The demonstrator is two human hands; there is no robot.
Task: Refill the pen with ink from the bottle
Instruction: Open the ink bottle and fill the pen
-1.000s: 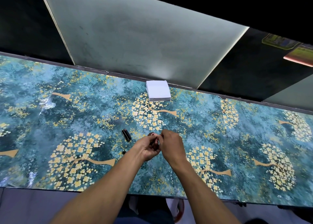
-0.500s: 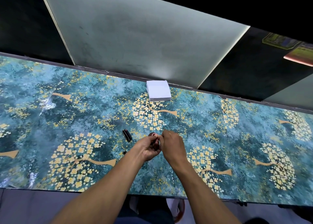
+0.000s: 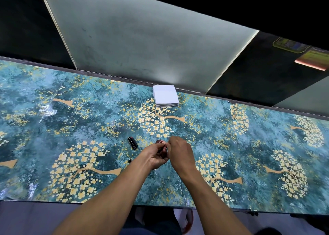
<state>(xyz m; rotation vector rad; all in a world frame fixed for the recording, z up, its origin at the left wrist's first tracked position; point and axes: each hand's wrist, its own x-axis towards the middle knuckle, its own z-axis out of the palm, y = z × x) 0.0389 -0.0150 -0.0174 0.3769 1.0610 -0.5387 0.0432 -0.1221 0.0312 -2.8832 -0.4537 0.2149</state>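
Black and short, a pen piece (image 3: 132, 142) lies flat on the floral table (image 3: 249, 145), its long axis running away from the person and slightly left, just left of the hands. Left hand (image 3: 154, 156) and right hand (image 3: 179, 152) meet fingertip to fingertip, curled and pinching something small that I cannot make out, over a dark round bottle top (image 3: 159, 141).

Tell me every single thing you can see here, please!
table: one, teal with yellow flower trees, across the middle.
paper stack: one, white, far edge of the table.
pen cap: one, black, lying left of the hands.
small black piece: one, beside the left wrist; too small to tell what.
bottle: one, dark round top peeking out behind the fingers; mostly hidden.
left hand: one, fingers curled round something small.
right hand: one, fingers curled, touching the left.
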